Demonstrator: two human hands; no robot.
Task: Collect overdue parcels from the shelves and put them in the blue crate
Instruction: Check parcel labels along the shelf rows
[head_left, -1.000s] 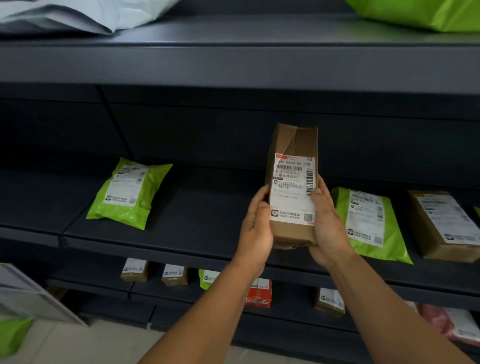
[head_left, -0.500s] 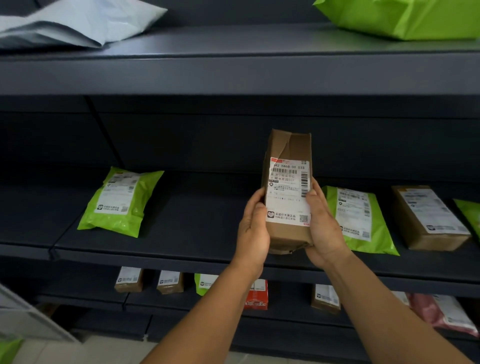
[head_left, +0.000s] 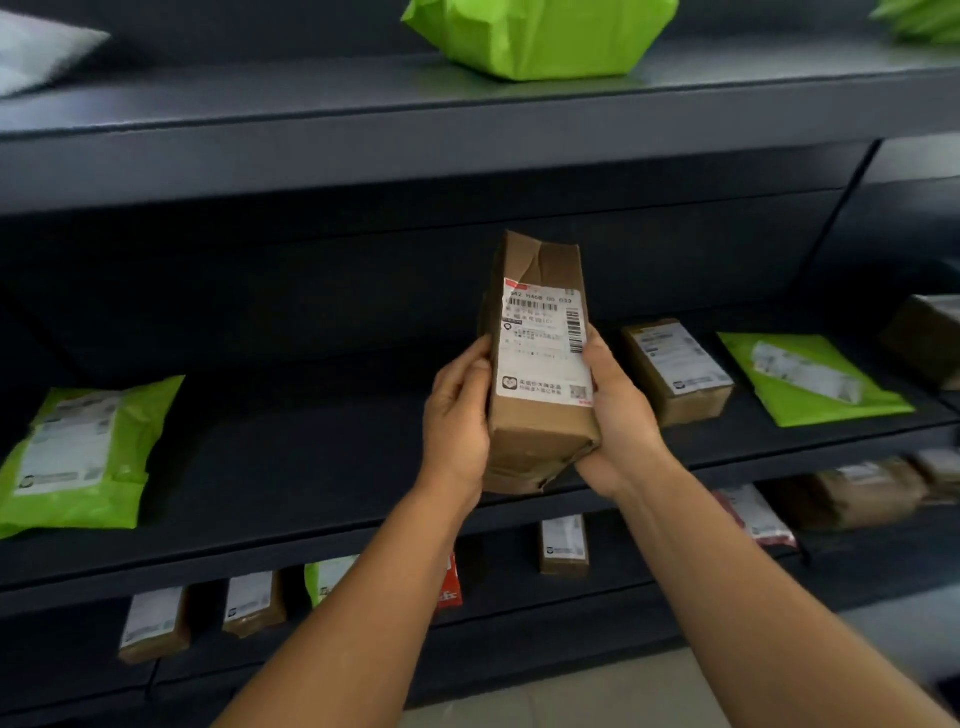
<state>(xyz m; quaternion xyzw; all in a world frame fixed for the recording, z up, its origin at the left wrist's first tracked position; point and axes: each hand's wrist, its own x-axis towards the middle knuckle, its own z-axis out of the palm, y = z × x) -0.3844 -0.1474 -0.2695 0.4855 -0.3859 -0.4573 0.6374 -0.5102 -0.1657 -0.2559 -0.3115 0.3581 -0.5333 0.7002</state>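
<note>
1. The view has swung right since a moment ago: the green mailer (head_left: 83, 457) now sits far left, and another brown box (head_left: 675, 371) shows beside the hands.
2. The brown parcel (head_left: 540, 364) stays upright, label toward the camera, above the middle shelf (head_left: 291, 457). Likely its date is being checked; no blue crate is visible.
3. The left hand (head_left: 457, 415) and right hand (head_left: 618, 415) grip the parcel's lower sides, fingers curled round its edges.

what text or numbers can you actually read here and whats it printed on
"42 H468 00 033", roughly, the first character unclear: top line of the white label on the brown box held in the left hand and right hand.
Rest of that label: too small.
Shelf parcels' labels: blurred, unreadable.
</note>
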